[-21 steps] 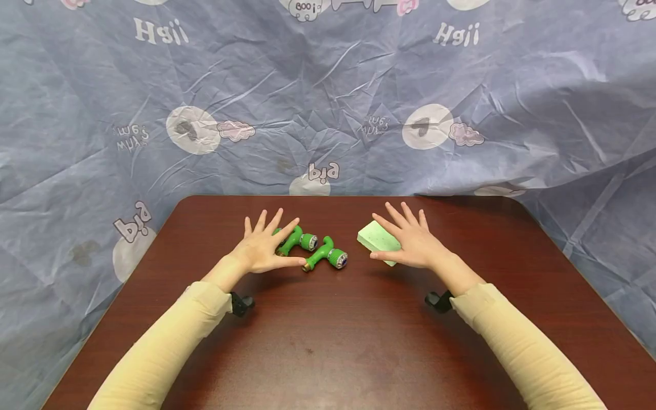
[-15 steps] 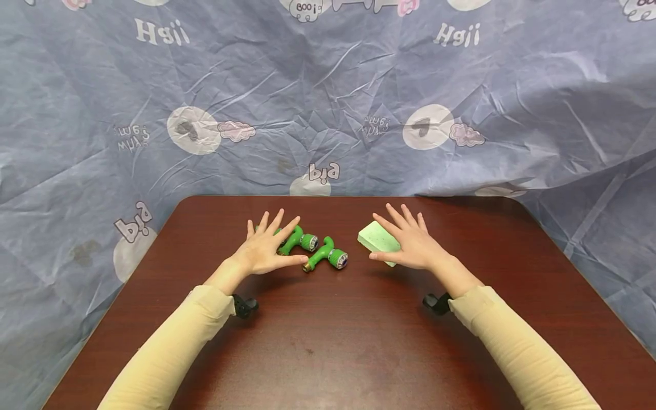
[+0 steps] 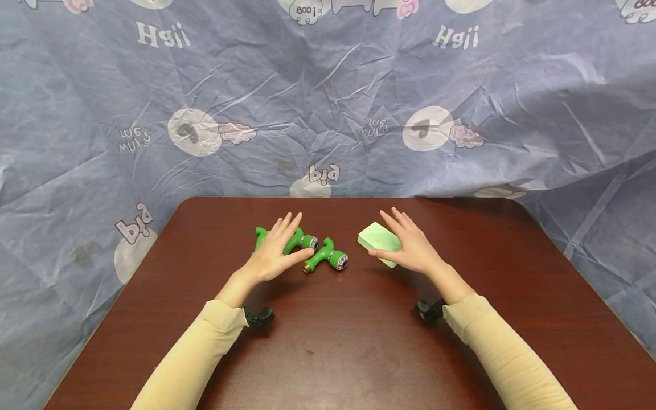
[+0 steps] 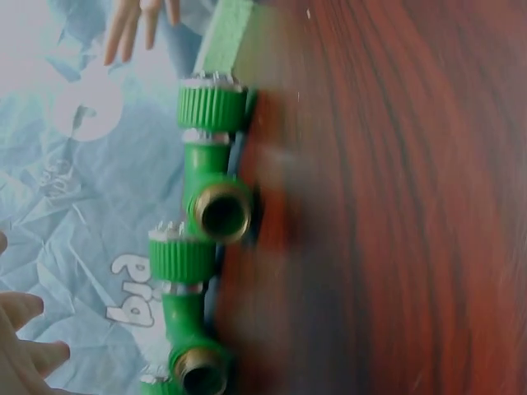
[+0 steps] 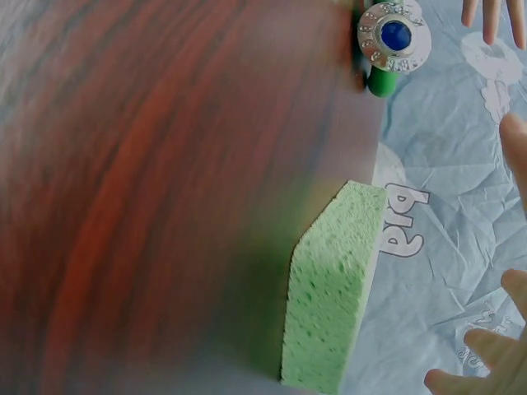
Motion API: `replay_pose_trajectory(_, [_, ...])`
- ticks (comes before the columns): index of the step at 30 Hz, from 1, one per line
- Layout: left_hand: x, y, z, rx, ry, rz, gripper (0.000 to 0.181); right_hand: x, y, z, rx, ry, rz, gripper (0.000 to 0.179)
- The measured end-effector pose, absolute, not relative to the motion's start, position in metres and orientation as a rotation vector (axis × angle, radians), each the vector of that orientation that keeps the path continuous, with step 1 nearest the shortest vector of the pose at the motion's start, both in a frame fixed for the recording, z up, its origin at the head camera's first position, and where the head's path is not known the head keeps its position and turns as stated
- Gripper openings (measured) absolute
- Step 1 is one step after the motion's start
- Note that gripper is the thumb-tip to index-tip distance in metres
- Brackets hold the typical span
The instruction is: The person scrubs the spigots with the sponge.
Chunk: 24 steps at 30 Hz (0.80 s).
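My left hand [image 3: 271, 256] hovers over a row of green taps, fingers straight and thumb spread to the right. The rightmost tap [image 3: 324, 254] lies just past the thumb tip, its ribbed knob to the right. Partly covered by the fingers are a middle tap [image 3: 308, 242] and a left tap [image 3: 260, 233]. In the left wrist view, the brass threaded mouth [image 4: 222, 214] of one tap faces the camera. My right hand [image 3: 414, 247], with fingers extended, is above a pale green sponge [image 3: 376, 235] and overlaps its right side. Neither hand holds anything.
A dark red-brown wooden table [image 3: 328, 336] carries everything. Behind it hangs a wrinkled blue printed cloth [image 3: 328, 102]. Black wrist mounts [image 3: 260, 317] sit below both sleeves. Between the taps and the sponge is a narrow gap of tabletop.
The fingers of both hands have drawn closer together. My left hand has shifted a little right, uncovering more of the left tap. The taps and sponge stay in place.
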<state>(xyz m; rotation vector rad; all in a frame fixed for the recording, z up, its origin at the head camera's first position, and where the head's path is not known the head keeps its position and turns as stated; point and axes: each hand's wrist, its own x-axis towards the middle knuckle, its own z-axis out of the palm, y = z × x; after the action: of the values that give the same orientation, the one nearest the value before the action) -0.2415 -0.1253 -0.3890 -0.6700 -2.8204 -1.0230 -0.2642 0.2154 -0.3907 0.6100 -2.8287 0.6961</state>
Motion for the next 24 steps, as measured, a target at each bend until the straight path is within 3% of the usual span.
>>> replay_pose_trajectory(14, [-0.230,-0.102,-0.423,-0.331,-2.458,-1.500,0.076,-0.261,0.213,-0.417,0.343,-2.585,1.137,0.086])
replay_pose_trajectory(24, [-0.229,-0.093,-0.445,-0.267,-2.325,-1.623,0.067,-0.264,0.215,-0.435,0.291,-2.490,1.371,0.080])
